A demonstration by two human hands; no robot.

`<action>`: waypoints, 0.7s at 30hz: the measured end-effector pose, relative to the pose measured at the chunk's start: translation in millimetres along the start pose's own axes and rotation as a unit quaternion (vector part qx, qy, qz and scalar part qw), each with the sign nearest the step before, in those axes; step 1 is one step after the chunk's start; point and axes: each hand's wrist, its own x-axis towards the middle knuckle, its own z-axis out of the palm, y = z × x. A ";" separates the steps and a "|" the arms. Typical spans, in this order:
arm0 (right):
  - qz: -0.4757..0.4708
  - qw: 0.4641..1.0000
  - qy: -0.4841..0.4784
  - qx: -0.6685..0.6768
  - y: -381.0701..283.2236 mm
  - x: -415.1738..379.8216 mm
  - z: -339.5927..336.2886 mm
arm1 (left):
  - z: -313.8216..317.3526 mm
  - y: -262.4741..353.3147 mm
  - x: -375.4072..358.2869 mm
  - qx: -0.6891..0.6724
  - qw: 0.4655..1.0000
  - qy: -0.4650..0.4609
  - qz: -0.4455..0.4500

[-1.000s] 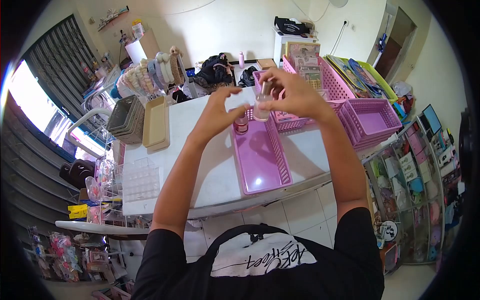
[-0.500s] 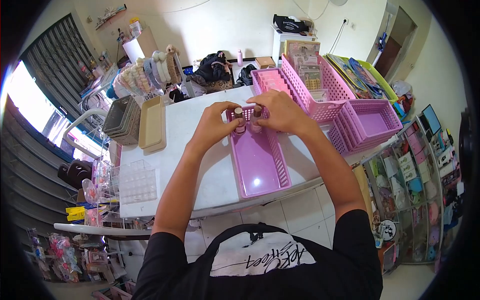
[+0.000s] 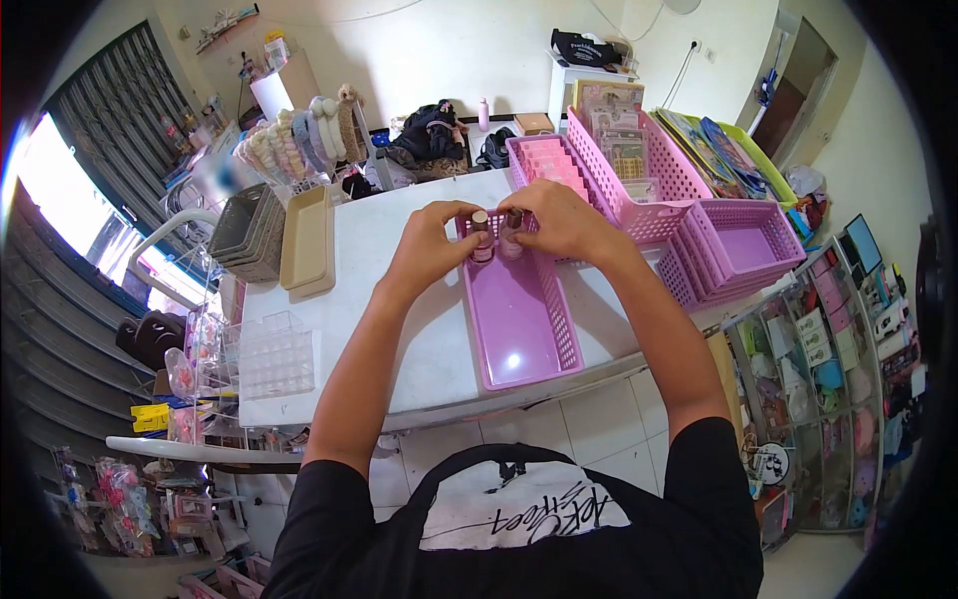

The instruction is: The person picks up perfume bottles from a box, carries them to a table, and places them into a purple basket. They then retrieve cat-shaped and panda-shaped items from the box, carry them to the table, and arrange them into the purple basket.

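A long purple plastic basket (image 3: 514, 329) with perforated sides lies on the white table in front of me. At its far end, my left hand (image 3: 427, 245) pinches a small pinkish bottle with a gold cap (image 3: 483, 247). Beside it, my right hand (image 3: 565, 222) has its fingers around a second small bottle with a darker brown cap (image 3: 511, 243). Both bottles stand nearly upright, side by side, just inside the basket's far end. My fingers partly cover them.
Nested purple baskets (image 3: 743, 235) stand to the right. Behind are a basket of pink packets (image 3: 554, 165), a taller pink basket (image 3: 654, 185) and a green-yellow basket of books (image 3: 728, 155). At left are a beige tray (image 3: 307, 245), grey baskets (image 3: 244, 235) and a clear compartment organizer (image 3: 276, 359).
The whole view has shifted slightly. The bottle in my left hand appears a little more upright; both hands stay at the basket's far end.
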 end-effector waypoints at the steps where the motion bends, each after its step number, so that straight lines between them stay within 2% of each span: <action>1: 0.000 1.000 0.000 0.000 -0.4 -1.7 -1.6 | -0.9 0.8 0.4 0.010 1.000 -0.004 0.003; 3: -0.068 0.989 0.117 -0.062 -9.5 -7.7 -9.8 | -2.2 -0.9 0.4 0.015 0.999 0.019 0.034; 4: -0.070 0.989 0.115 -0.062 -18.0 -12.7 -15.0 | -1.9 -1.7 0.9 0.021 0.997 0.042 0.065; 5: -0.031 0.982 0.186 0.001 -35.1 -20.2 -23.3 | -2.7 1.8 0.9 0.021 0.997 0.044 0.062; 6: 0.009 0.965 0.253 0.066 -53.7 -29.6 -32.3 | -7.0 10.6 0.4 -0.012 0.992 0.107 0.068; 8: 0.021 0.959 0.216 0.183 -90.9 -59.8 -57.9 | -20.7 36.9 -4.5 -0.110 0.971 0.197 0.076; 9: -0.015 0.945 0.188 0.268 -102.7 -77.8 -56.8 | -27.8 55.6 -18.2 -0.175 0.956 0.224 0.075; 11: -0.123 0.905 0.091 0.398 -123.2 -109.8 -46.2 | -41.6 84.4 -67.8 -0.363 0.910 0.177 0.096; 12: -0.135 0.890 0.041 0.433 -134.0 -117.1 -40.2 | -52.4 83.3 -102.2 -0.454 0.885 0.048 0.085; 13: -0.148 0.872 -0.012 0.466 -145.4 -121.5 -31.7 | -55.6 69.9 -110.1 -0.536 0.801 -0.152 0.218; 15: -0.138 0.820 -0.080 0.549 -159.6 -131.1 26.8 | -66.7 62.9 -153.9 -0.521 0.761 -0.367 0.120; 17: 0.023 0.728 -0.286 0.623 -164.4 -147.7 98.4 | -48.6 35.1 -233.7 -0.483 0.782 -0.382 -0.094; 19: 0.159 0.709 -0.387 0.568 -159.5 -171.4 196.8 | -13.2 3.6 -330.7 -0.466 0.735 -0.295 -0.395; 21: 0.126 0.782 -0.419 0.444 -154.3 -205.5 282.4 | 16.8 -25.4 -445.5 -0.284 0.782 -0.232 -0.504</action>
